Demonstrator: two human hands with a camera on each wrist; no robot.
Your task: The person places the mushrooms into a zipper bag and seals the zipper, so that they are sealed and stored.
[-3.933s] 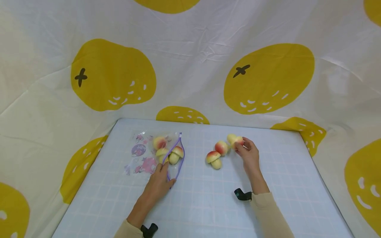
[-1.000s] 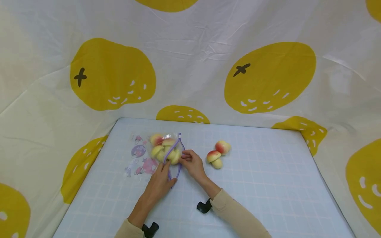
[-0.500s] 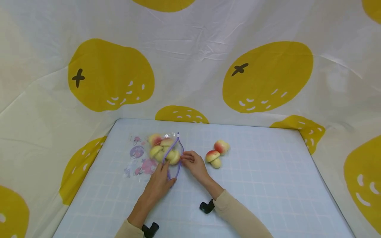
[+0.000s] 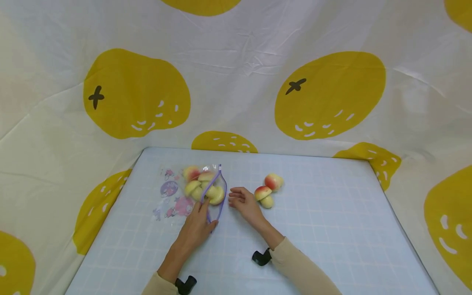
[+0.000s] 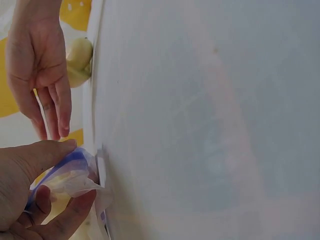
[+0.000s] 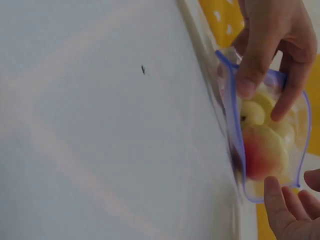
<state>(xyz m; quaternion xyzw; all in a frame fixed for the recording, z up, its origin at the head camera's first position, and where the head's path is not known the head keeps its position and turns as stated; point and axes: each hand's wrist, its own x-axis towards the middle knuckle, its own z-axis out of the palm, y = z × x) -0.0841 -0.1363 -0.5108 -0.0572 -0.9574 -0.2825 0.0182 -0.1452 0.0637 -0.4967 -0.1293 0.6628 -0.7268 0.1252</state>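
A clear zip bag (image 4: 179, 206) with purple zip edges and pink and purple prints lies on the table, its mouth spread toward the right. Inside it are several toy mushrooms (image 4: 215, 196) with pale yellow stems and red-blushed caps. My left hand (image 4: 197, 226) holds the near part of the bag's mouth, thumb and fingers at the purple edge (image 6: 233, 95). Just right of the mouth is my right hand (image 4: 248, 205), apart from the bag, with nothing in its loosely bent fingers. Farther right, two more toy mushrooms, one upright (image 4: 264, 196) and one tipped (image 4: 274, 181), touch each other.
The table (image 4: 332, 229) has a pale blue gridded cover. Behind and beside it hangs a white cloth (image 4: 236, 94) with large yellow fruit prints. Black wrist devices (image 4: 262, 257) sit at both sleeves.
The right hand took a mushroom from the right-hand group and brought it to the bag. It has let go inside the mouth and drawn back slightly right. The left hand stays on the bag.
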